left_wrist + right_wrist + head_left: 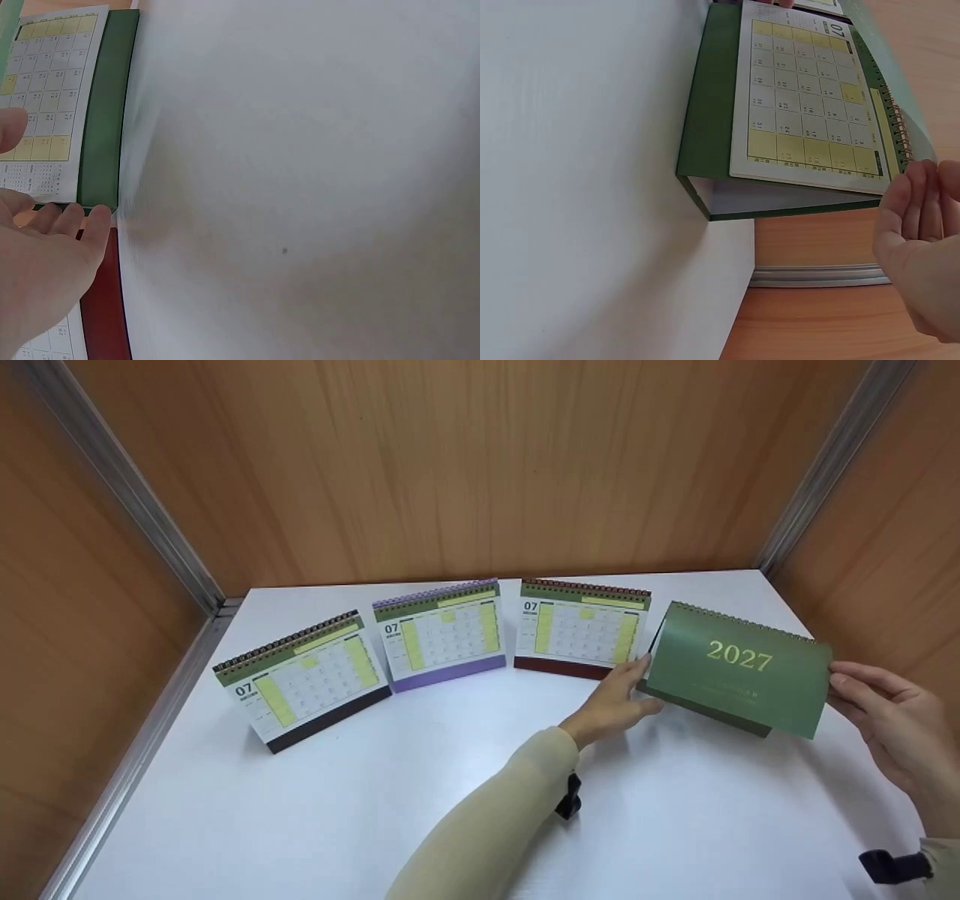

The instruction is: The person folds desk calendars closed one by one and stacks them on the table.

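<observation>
Green, tent-shaped, wire-bound card desk calendar point(802, 105): rightmost on the white bench point(480, 787), between the hands. Its green "2027" cover point(739, 667) stands off the page; right hand point(892, 709) has it in a thumb-and-finger grip at the right edge. Left hand point(611, 701), fingers extended, touches the calendar's left side. Farther left, 3 white-paged, wire-bound calendars: red-based point(577, 630), purple-based point(446, 641), black-based point(311, 682).

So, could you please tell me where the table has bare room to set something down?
The table is freest in front of the black-edged calendar and purple-edged calendar, left of the left sleeve. Another patch lies before the green calendar, between that sleeve and the right hand. The calendar row is crowded, especially around the left hand and red-edged calendar.
</observation>
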Demonstrator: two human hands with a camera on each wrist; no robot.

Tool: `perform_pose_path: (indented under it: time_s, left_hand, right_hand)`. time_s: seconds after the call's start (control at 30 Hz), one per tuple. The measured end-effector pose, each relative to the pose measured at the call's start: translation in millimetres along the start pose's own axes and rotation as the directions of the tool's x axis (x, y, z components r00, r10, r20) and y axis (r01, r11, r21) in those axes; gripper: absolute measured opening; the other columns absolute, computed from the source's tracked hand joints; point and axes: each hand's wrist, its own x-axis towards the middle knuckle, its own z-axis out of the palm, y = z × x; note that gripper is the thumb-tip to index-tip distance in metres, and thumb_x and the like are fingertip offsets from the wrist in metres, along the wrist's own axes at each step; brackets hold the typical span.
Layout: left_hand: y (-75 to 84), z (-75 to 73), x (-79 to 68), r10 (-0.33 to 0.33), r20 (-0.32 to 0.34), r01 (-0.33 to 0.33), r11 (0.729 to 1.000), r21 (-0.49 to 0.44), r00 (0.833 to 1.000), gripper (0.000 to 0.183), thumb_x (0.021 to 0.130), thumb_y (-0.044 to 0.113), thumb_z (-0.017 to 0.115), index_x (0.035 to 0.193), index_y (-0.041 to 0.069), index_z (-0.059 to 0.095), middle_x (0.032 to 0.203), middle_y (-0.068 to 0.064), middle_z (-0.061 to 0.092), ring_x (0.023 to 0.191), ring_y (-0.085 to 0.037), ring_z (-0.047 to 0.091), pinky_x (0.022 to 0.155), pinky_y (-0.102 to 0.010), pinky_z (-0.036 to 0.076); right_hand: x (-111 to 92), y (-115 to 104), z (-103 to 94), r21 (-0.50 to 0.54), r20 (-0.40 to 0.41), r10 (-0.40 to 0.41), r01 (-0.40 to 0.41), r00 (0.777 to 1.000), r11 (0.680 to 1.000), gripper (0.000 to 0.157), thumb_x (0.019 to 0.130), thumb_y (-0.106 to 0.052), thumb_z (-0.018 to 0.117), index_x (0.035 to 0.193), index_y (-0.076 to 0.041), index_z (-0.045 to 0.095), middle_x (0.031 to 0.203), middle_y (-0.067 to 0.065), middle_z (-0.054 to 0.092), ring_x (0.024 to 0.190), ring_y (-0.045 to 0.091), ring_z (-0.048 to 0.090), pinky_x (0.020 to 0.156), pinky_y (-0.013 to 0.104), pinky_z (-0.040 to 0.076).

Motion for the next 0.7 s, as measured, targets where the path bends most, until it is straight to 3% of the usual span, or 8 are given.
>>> perform_pose_path:
  time_s: [0.17, 0.4, 0.7]
  left_hand:
    - [0.5, -0.3, -0.8, -0.005, 0.003, 0.005, 1.000, 0.008, 1.000, 0.075, 0.090, 0.037, 0.066, 0.152, 0.044, 0.024, 0.153, 0.018, 0.031, 0.143, -0.010, 0.029, 0.116, -0.043, 0.028]
    - [-1.0, -1.2, -0.4, 0.030, 0.011, -0.030, 1.000, -0.005, 0.999, 0.076, 0.091, 0.033, 0.066, 0.154, 0.039, 0.024, 0.154, 0.014, 0.031, 0.143, -0.010, 0.028, 0.116, -0.040, 0.028]
    - [-1.6, -1.3, 1.1, 0.018, 0.018, -0.018, 1.000, 0.007, 1.000, 0.075, 0.091, 0.034, 0.066, 0.154, 0.037, 0.025, 0.154, 0.014, 0.031, 0.142, -0.010, 0.030, 0.116, -0.039, 0.029]
  right_hand:
    - [0.3, 2.2, 0.2, 0.034, -0.015, 0.005, -0.004, 1.000, 0.999, 0.027, 0.090, 0.013, 0.059, 0.116, 0.009, 0.064, 0.104, 0.011, 0.071, 0.091, 0.021, 0.072, 0.082, 0.030, 0.056]
    - [0.0, 7.8, -1.8, -0.010, -0.049, 0.024, -0.024, 0.999, 1.000, 0.030, 0.089, 0.010, 0.063, 0.117, 0.002, 0.062, 0.097, 0.010, 0.071, 0.088, 0.020, 0.072, 0.079, 0.029, 0.057]
    - [0.6, 13.5, -1.5, -0.045, -0.075, 0.015, -0.019, 0.997, 0.999, 0.032, 0.087, 0.009, 0.065, 0.117, 0.000, 0.062, 0.092, 0.011, 0.072, 0.084, 0.020, 0.073, 0.077, 0.030, 0.058]
